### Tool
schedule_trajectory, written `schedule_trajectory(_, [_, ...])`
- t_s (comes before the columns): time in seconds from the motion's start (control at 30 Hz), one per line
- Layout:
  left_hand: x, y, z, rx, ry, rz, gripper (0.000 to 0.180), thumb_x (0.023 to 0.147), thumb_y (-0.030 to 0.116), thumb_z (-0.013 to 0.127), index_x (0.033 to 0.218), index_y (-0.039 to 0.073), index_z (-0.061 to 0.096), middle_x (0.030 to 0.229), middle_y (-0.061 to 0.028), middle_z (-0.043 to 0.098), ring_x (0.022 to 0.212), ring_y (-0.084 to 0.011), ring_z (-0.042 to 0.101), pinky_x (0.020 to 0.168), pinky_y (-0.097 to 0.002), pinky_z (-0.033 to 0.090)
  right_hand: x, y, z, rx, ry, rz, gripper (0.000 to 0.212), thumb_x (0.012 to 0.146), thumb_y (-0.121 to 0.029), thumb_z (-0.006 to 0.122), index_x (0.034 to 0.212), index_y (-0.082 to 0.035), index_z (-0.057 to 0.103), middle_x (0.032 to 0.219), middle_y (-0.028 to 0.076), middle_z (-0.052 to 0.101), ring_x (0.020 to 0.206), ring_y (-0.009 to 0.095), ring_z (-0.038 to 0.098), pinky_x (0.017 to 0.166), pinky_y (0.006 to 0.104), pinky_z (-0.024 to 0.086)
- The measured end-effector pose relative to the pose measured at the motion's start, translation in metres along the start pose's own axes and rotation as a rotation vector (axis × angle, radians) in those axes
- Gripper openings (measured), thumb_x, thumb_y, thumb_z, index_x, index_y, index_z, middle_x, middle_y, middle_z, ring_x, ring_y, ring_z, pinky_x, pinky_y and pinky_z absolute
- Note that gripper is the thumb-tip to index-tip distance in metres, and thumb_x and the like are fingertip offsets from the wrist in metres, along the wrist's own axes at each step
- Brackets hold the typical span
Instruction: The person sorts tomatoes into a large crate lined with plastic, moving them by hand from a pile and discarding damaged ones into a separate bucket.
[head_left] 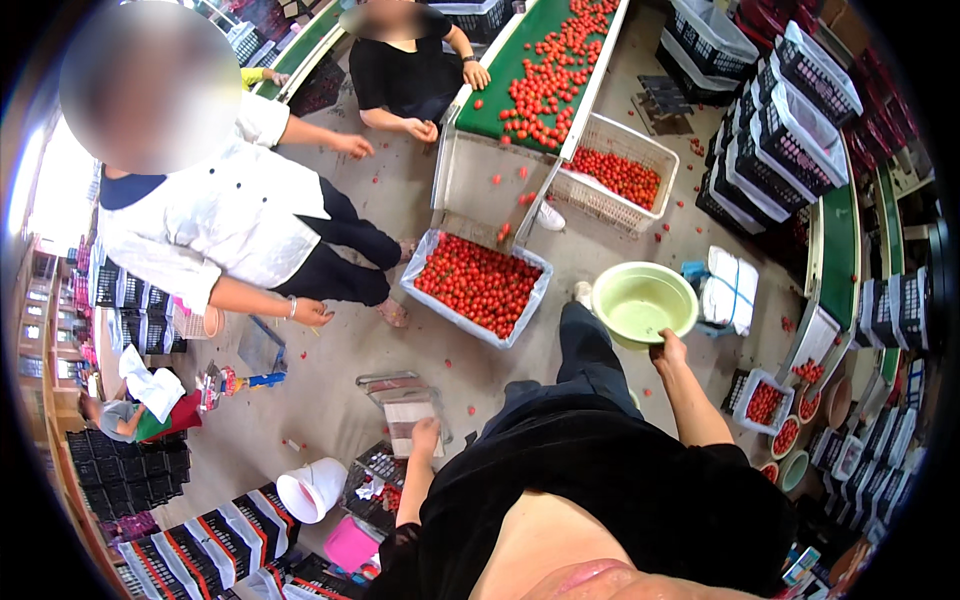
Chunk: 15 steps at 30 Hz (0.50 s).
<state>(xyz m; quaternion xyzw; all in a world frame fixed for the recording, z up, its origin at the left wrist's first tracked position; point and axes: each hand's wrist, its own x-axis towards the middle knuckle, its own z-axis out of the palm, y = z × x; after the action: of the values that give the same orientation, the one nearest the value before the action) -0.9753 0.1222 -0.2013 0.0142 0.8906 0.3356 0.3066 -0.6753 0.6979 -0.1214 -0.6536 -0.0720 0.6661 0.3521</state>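
Note:
My right hand (pixel 669 347) grips the near rim of a pale green plastic basin (pixel 615 325), tilted so its inside shows. Only a few small specks lie in the basin. My left hand (pixel 425 437) is lower left with its fingers curled in, over a small folding chair (pixel 398 412); whether anything is inside those fingers is hidden. Ahead of my legs, a lined crate (pixel 412 286) full of small red tomatoes (pixel 478 285) stands below the end of a green conveyor belt (pixel 493 95). Several tomatoes are dropping off the chute (pixel 480 185).
A cream crate (pixel 663 210) of tomatoes stands beside the conveyor. One person in white (pixel 215 225) stands at left; another in black (pixel 400 70) sits by the belt. Stacked black crates (pixel 780 130) rise at right. A white bucket (pixel 312 490) lies lower left. Loose tomatoes dot the floor.

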Motion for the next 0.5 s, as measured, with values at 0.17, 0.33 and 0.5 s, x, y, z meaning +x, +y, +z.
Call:
schedule_trajectory(0.17, [-0.035, 0.092, 0.083, -0.53, 0.034, -0.375, 0.01, 0.09, 0.011, 0.061, 0.085, 0.003, 0.059, 0.064, -0.0053, 0.055, 0.048, -0.0159, 0.05, 0.043, -0.0302, 0.04, 0.065, -0.068, 0.11, -0.202, -0.267, -0.067, 0.039, 0.079, -0.001, 0.065, 0.112, 0.016, 0.055, 0.102, 0.022, 0.064, 0.085, 0.033, 0.067, 0.072, 0.0426, 0.055])
schedule_trajectory(0.33, [-0.056, 0.129, 0.139, 0.753, 0.088, 0.918, 0.013, 0.09, 0.017, 0.06, 0.087, 0.004, 0.06, 0.069, -0.0047, 0.058, 0.057, -0.017, 0.056, 0.053, -0.0323, 0.045, 0.058, -0.105, 0.233, -0.58, -0.37, -0.031, 0.018, 0.077, -0.008, 0.068, 0.083, 0.008, 0.062, 0.063, 0.008, 0.058, 0.044, 0.017, 0.05, 0.041, 0.0307, 0.038])
schedule_trajectory(0.5, [-0.057, 0.219, 0.244, -0.403, -0.038, -0.17, 0.036, 0.089, 0.036, 0.062, 0.099, 0.002, 0.065, 0.078, -0.01, 0.065, 0.076, -0.0228, 0.063, 0.07, -0.039, 0.048, 0.089, -0.13, 0.31, -0.65, -0.394, 0.082, 0.018, 0.08, -0.007, 0.066, 0.092, 0.005, 0.063, 0.073, 0.01, 0.062, 0.053, 0.02, 0.059, 0.046, 0.0325, 0.049])
